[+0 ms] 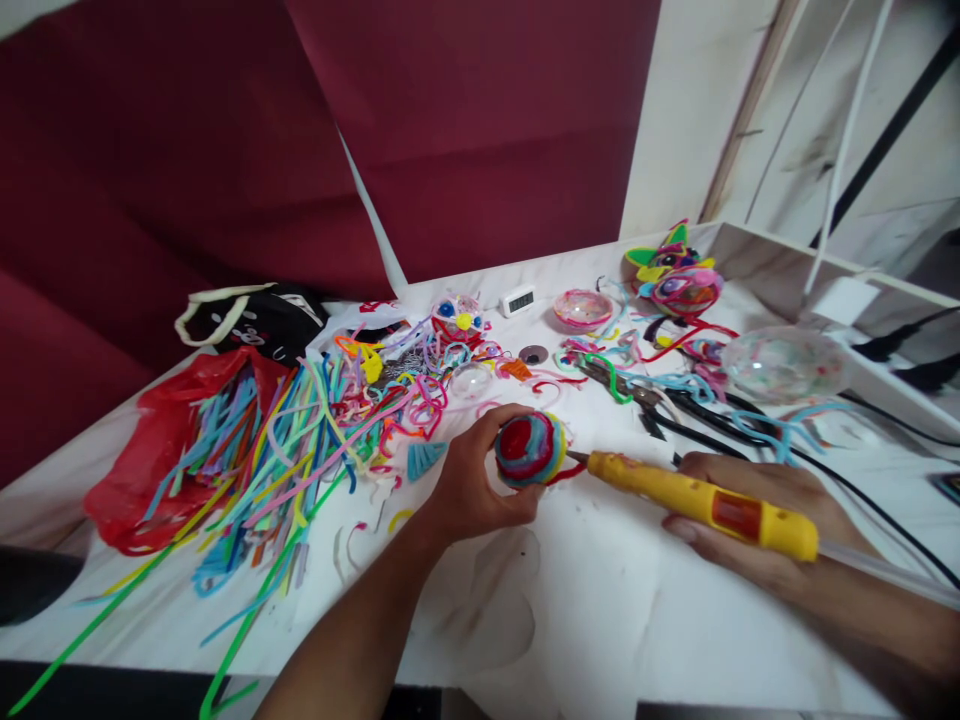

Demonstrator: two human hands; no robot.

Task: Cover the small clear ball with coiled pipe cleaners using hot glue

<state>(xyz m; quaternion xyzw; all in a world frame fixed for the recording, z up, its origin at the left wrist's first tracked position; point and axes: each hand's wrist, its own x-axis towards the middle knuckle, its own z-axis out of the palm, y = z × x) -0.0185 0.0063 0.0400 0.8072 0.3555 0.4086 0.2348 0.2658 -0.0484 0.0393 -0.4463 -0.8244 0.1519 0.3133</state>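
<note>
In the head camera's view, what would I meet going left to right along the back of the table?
Black bag, blue-eyed figure, small digital display, pink-smeared bowl, green-eared figure, white box.

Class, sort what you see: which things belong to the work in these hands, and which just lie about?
In use: striped ball (left hand); yellow tool (right hand); probably the fuzzy strips.
Apparently lying about: black bag; small digital display.

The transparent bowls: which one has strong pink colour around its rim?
The smaller bowl, just right of the white digital display. Pink-red colour rings its rim, while the larger bowl farther right shows only faint marks.
</note>
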